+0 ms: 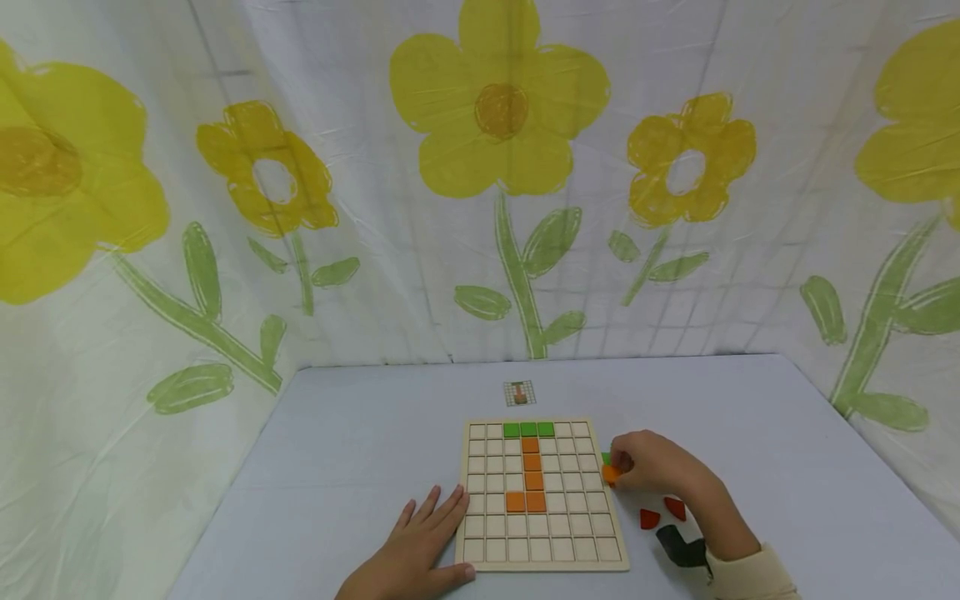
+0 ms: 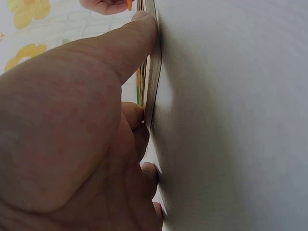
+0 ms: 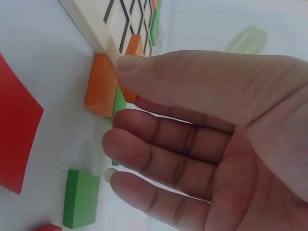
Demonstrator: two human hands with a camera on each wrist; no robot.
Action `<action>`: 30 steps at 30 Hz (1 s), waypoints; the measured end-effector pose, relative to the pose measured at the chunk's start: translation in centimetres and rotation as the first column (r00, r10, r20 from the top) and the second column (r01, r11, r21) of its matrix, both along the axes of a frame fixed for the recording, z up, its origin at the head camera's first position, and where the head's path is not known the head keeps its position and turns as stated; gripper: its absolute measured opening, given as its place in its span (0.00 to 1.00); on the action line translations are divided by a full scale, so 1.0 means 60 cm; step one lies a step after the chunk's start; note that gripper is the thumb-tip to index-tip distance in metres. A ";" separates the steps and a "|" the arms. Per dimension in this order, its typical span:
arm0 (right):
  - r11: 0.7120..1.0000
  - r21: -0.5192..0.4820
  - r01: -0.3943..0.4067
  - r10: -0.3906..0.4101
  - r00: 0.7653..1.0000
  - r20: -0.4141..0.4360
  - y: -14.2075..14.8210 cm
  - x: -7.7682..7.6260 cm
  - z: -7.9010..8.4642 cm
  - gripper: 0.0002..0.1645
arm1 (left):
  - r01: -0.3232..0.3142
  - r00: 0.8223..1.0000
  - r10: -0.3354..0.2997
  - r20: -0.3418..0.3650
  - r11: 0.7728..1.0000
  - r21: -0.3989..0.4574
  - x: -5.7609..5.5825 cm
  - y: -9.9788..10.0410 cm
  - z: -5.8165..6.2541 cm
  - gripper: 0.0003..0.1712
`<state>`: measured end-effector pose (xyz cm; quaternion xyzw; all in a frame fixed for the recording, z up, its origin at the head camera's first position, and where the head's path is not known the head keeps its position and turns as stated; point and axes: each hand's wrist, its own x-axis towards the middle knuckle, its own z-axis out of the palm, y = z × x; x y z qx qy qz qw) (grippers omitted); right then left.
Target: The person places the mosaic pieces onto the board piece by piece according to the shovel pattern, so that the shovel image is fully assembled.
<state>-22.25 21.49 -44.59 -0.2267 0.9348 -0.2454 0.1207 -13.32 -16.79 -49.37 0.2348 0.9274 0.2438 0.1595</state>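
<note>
A wooden grid board (image 1: 561, 526) lies on the table. Three green square tiles (image 1: 528, 430) form a row near its far edge, with several orange square tiles (image 1: 532, 462) running below them and one more beside the lowest. My left hand (image 1: 420, 546) rests against the board's near left side, fingers spread and thumb at the near corner. By the board's right edge, my right hand (image 1: 663, 467) pinches an orange tile (image 3: 134, 45) between thumb and index finger, its other fingers loosely bent. Another orange tile (image 3: 100, 86) sits against the board just beside that pinch.
A small picture card (image 1: 519, 393) with a grid lies beyond the board. Red pieces (image 1: 649, 519) lie right of the board, near a black band (image 1: 681, 547) at my right wrist. The right wrist view shows a loose green tile (image 3: 82, 199). A flower-printed curtain (image 1: 360, 333) surrounds the table.
</note>
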 end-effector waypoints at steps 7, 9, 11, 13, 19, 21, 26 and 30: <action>1.000 -0.017 -0.008 0.009 1.000 0.013 -0.011 0.001 -0.001 0.12 | -0.002 1.000 0.002 0.005 1.000 0.000 0.000 0.001 0.001 0.57; 1.000 -0.017 -0.011 0.011 1.000 0.014 -0.014 0.002 -0.003 0.12 | -0.005 1.000 0.005 0.007 1.000 -0.003 -0.001 0.002 0.001 0.57; 1.000 -0.005 -0.011 0.011 1.000 0.012 -0.017 0.003 -0.005 0.12 | -0.008 1.000 0.008 0.010 1.000 -0.007 -0.001 0.002 0.001 0.57; 1.000 0.007 -0.006 0.006 1.000 0.007 -0.021 0.004 -0.006 0.13 | -0.009 1.000 0.009 0.010 1.000 -0.011 -0.001 0.003 0.001 0.57; 1.000 0.024 0.004 -0.004 1.000 -0.002 -0.033 0.008 -0.005 0.12 | -0.004 1.000 0.004 0.007 1.000 -0.011 0.001 0.001 0.003 0.57; 1.000 0.024 -0.001 0.001 1.000 -0.009 -0.037 0.009 -0.005 0.11 | -0.003 1.000 0.003 0.006 1.000 -0.007 0.001 0.001 0.003 0.57; 0.999 0.018 -0.042 0.043 0.998 -0.040 -0.045 0.011 -0.005 0.09 | -0.003 1.000 0.003 0.002 1.000 -0.015 -0.001 0.002 0.002 0.57; 0.997 0.016 -0.071 0.072 0.995 -0.065 -0.050 0.013 -0.003 0.10 | -0.005 1.000 0.005 0.003 1.000 -0.022 -0.002 0.002 0.000 0.57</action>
